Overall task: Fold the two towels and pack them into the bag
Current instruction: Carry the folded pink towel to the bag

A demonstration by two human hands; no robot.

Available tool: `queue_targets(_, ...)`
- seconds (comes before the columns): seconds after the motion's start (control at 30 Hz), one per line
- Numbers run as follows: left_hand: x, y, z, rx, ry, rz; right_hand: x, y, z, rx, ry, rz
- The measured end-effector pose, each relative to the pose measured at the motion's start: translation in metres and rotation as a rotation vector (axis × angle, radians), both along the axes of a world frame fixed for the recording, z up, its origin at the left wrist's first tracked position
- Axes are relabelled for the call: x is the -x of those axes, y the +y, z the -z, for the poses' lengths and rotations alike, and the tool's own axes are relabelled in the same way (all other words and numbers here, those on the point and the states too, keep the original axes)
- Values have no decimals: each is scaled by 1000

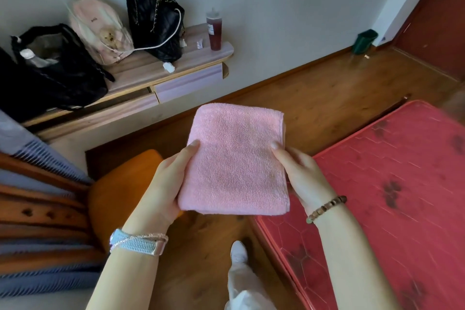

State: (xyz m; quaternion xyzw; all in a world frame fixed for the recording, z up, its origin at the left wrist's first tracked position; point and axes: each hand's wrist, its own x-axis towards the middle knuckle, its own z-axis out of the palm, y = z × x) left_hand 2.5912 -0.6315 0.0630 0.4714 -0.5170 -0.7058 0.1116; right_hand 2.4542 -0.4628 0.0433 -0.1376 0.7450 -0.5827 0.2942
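Towel [235,161], pink, folded to a rectangle, held in the air with my left hand [166,184] and right hand [302,176] gripping opposite edges; next: carry it to a bag [57,70] on the shelf.

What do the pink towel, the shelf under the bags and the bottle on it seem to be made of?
Pink towel: soft terry or microfibre cloth, judging by its fuzzy nap. Shelf: wood or wood-look laminate, matt, with visible grain lines. Bottle: probably clear plastic, since dark reddish liquid shows through.
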Motion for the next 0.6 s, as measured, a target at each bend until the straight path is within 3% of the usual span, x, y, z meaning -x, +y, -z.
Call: queue_targets(0.6, 154, -93, 6, -21, -2, 29, 149, -92, 11, -18, -68, 9)
